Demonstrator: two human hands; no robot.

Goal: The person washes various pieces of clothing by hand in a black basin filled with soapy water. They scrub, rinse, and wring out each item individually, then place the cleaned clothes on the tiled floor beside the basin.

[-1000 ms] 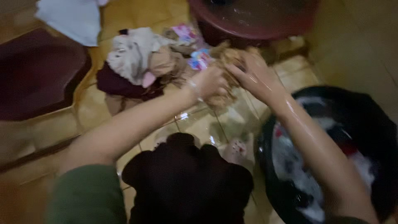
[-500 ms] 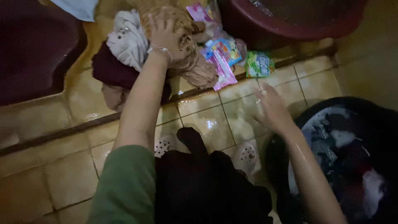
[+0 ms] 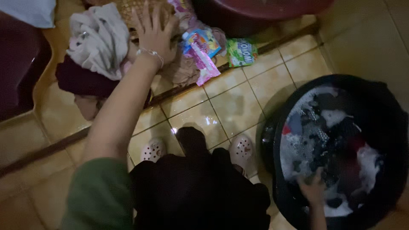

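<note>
Black tub holds dark clothes in white suds. Tan tiled floor, pink sachet, green sachet, grey cloth, maroon cloth, white perforated clogs.

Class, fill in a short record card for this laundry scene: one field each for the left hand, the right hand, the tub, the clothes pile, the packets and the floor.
left hand: left hand spread flat, fingers open, resting on the clothes pile
right hand: right hand down in the black tub, touching wet clothes; grip unclear
tub contents: dark clothes in soapy water with white foam
clothes pile: pale, tan and dark red garments heaped on the floor
packets: pink and blue packets and a green packet beside the pile
floor: wet, shiny yellow tiles
</note>
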